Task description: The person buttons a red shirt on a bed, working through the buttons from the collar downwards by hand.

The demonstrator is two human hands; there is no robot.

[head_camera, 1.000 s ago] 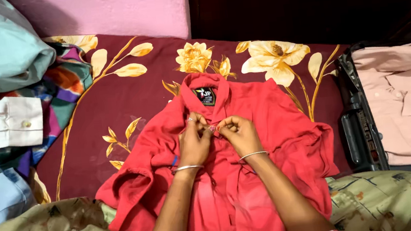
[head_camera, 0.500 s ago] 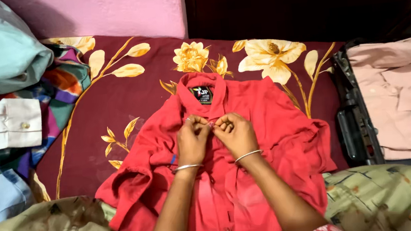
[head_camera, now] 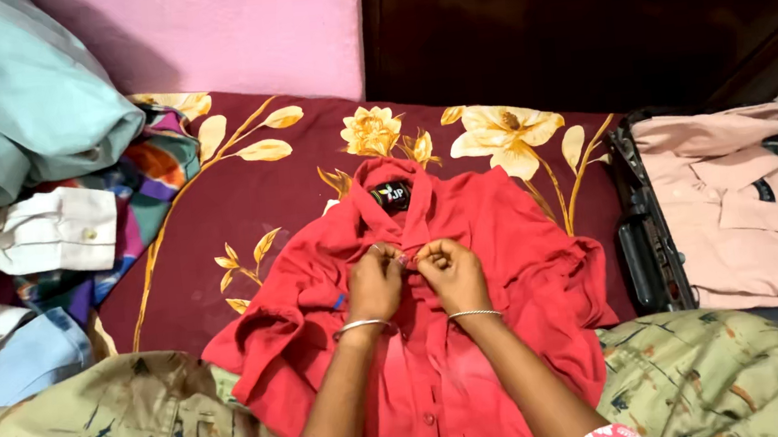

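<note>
A red button-up shirt (head_camera: 495, 237) lies front up on a maroon bedsheet with yellow flowers (head_camera: 244, 194), its collar with a black neck label (head_camera: 393, 194) pointing away from me. My left hand (head_camera: 374, 285) and my right hand (head_camera: 453, 274) meet on the shirt's front placket just below the collar. Both pinch the fabric around a top button. Each wrist wears a thin silver bangle. Red buttons run down the placket toward me.
A heap of clothes (head_camera: 34, 186) in teal, white, light blue and multicolour sits at the left. An open black suitcase (head_camera: 648, 241) at the right holds a folded pale pink shirt (head_camera: 730, 205). My olive patterned trousers (head_camera: 125, 434) fill the bottom. A pink pillow (head_camera: 228, 30) lies behind.
My hands stay pinched at the top of the placket. The view has shifted, so the shirt and hands sit slightly lower and smaller in the frame.
</note>
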